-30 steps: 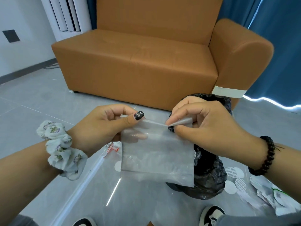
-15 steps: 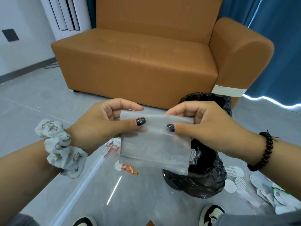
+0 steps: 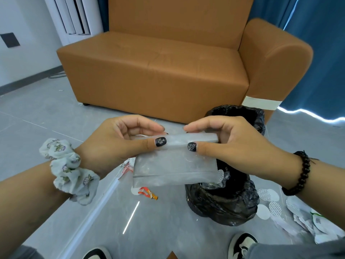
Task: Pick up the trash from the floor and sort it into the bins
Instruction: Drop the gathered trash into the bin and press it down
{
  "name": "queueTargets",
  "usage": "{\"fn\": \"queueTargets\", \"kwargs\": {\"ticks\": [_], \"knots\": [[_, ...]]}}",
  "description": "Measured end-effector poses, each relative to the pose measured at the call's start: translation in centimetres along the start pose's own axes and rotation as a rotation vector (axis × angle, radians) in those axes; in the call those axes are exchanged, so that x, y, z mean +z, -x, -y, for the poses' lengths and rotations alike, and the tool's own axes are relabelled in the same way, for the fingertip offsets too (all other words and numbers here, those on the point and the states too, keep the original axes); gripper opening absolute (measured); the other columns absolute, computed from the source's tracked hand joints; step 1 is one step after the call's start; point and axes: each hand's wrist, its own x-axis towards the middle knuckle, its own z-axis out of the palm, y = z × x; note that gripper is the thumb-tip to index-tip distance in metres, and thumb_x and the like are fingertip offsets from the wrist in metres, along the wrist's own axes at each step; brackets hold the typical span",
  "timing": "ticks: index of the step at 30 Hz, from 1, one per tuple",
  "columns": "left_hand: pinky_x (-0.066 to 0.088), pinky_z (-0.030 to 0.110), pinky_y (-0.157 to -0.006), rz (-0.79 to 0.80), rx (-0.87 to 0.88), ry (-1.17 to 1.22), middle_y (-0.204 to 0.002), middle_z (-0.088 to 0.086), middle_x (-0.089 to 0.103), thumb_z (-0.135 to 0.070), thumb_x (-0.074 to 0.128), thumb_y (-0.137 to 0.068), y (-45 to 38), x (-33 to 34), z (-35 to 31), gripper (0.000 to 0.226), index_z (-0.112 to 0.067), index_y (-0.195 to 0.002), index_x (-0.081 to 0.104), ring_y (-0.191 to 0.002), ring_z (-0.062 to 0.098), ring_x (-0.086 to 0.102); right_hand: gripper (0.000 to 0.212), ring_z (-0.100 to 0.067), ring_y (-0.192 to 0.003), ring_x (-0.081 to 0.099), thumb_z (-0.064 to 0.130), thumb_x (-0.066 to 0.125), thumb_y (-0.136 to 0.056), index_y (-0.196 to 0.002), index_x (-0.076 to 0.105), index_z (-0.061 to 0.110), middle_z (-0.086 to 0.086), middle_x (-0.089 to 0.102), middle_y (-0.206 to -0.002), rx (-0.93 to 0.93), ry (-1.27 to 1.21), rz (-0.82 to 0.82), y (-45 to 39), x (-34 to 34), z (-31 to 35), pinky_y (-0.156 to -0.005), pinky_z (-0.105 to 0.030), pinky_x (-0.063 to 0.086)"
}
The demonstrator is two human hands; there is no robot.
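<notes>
bag: a clear plastic bag (image 3: 174, 165) is held up above the black-lined bin (image 3: 233, 165), top edge folded over
left hand (image 3: 119, 144): bag's top pinched between thumb and fingers
right hand (image 3: 227, 143): same pinch on the other end
risk: thin slippery film, so it could be fumbled and dropped beside the bin
leftovers: an orange wrapper (image 3: 147, 192) and white round pads (image 3: 268, 202) are left on the floor, easily missed

Item count, head view: one clear plastic bag (image 3: 174, 165); two hands, the left hand (image 3: 119, 143) and the right hand (image 3: 233, 143) (each pinching the bag's folded top edge); one bin lined with a black bag (image 3: 224, 200); one orange wrapper (image 3: 148, 192) on the floor; one sofa (image 3: 168, 71); one scrunchie (image 3: 69, 169); one bead bracelet (image 3: 300, 172); two shoes (image 3: 242, 245). White round pads (image 3: 268, 200) near the bin number at least five (the pile at far right cannot be counted).
</notes>
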Motion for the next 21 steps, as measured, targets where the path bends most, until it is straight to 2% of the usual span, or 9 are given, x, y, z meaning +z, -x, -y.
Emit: {"fn": "queueTargets", "kwargs": {"ticks": [3,5,7,9,11,15,17,19,21], "knots": [[0.056,0.021,-0.063,-0.012,-0.013,0.002,-0.09,0.011,0.074,-0.027,0.093,-0.041,-0.06,0.12,-0.04,0.047,-0.015,-0.083,0.075,-0.078,0.017,0.072,0.03,-0.024,-0.082,0.072,0.0,0.07,-0.079,-0.105,0.07,0.015,-0.005,0.074,-0.093,0.048,-0.032,0.012,-0.1,-0.02,-0.03,-0.081,-0.043,0.057],[0.056,0.021,-0.058,-0.02,-0.065,0.017,-0.086,0.01,0.074,-0.017,0.088,-0.057,-0.03,0.42,-0.24,0.032,-0.012,-0.085,0.073,-0.074,0.018,0.072,0.028,-0.03,-0.082,0.071,-0.005,0.068,-0.079,-0.101,0.071,0.012,-0.011,0.073,-0.092,0.038,-0.054,0.005,-0.08,0.05,0.13,-0.08,-0.046,0.057],[0.058,0.025,-0.057,-0.01,-0.131,0.021,-0.084,0.009,0.074,-0.014,0.074,-0.064,0.04,0.78,-0.34,0.031,-0.007,-0.093,0.069,-0.071,0.021,0.072,0.028,-0.032,-0.08,0.069,-0.01,0.066,-0.079,-0.095,0.073,0.013,-0.016,0.072,-0.092,0.021,-0.063,-0.015,-0.06,0.05,0.3,-0.077,-0.048,0.057],[0.059,0.028,-0.059,0.012,-0.172,0.012,-0.083,0.008,0.074,-0.013,0.077,-0.068,0.14,0.95,-0.28,0.032,-0.007,-0.097,0.067,-0.069,0.023,0.072,0.031,-0.031,-0.072,0.064,-0.01,0.065,-0.078,-0.09,0.074,0.016,-0.017,0.07,-0.089,0.0,-0.036,-0.044,-0.11,0.05,0.33,-0.071,-0.049,0.054],[0.058,0.03,-0.06,0.024,-0.187,0.01,-0.083,0.008,0.074,-0.017,0.073,-0.068,0.21,0.96,-0.17,0.031,-0.008,-0.097,0.068,-0.069,0.023,0.072,0.028,-0.033,-0.068,0.06,-0.003,0.065,-0.074,-0.085,0.075,0.02,-0.02,0.069,-0.086,-0.018,-0.026,-0.071,-0.14,0.13,0.26,-0.066,-0.048,0.05],[0.058,0.029,-0.062,0.013,-0.156,-0.007,-0.088,0.014,0.073,-0.011,0.081,-0.066,0.07,0.74,0.02,0.024,-0.012,-0.089,0.073,-0.07,0.023,0.072,0.023,-0.063,-0.081,0.05,0.013,0.064,-0.069,-0.083,0.076,0.026,-0.034,0.061,-0.095,-0.013,-0.036,-0.051,-0.23,0.33,-0.09,-0.064,-0.066,0.043],[0.058,0.026,-0.062,0.007,-0.125,-0.025,-0.089,0.012,0.074,-0.013,0.081,-0.062,-0.03,0.47,0.11,0.024,-0.016,-0.085,0.075,-0.073,0.021,0.072,0.022,-0.068,-0.086,0.046,0.024,0.067,-0.067,-0.086,0.075,0.028,-0.036,0.059,-0.101,0.013,-0.062,-0.012,-0.18,0.24,-0.24,-0.067,-0.065,0.043],[0.057,0.023,-0.064,0.011,-0.088,-0.039,-0.091,0.009,0.074,-0.018,0.084,-0.055,-0.07,0.28,0.17,0.031,-0.019,-0.084,0.076,-0.078,0.018,0.072,0.026,-0.066,-0.093,0.048,0.034,0.071,-0.067,-0.093,0.074,0.03,-0.028,0.065,-0.102,0.052,-0.064,0.016,-0.18,0.1,-0.39,-0.079,-0.067,0.047],[0.057,0.023,-0.065,0.008,-0.064,-0.041,-0.094,0.009,0.074,-0.016,0.087,-0.057,-0.08,0.23,0.2,0.029,-0.017,-0.084,0.075,-0.082,0.017,0.072,0.025,-0.047,-0.097,0.062,0.025,0.076,-0.074,-0.099,0.072,0.027,-0.006,0.072,-0.1,0.072,-0.065,0.01,-0.32,0.1,-0.58,-0.09,-0.061,0.048]]}}
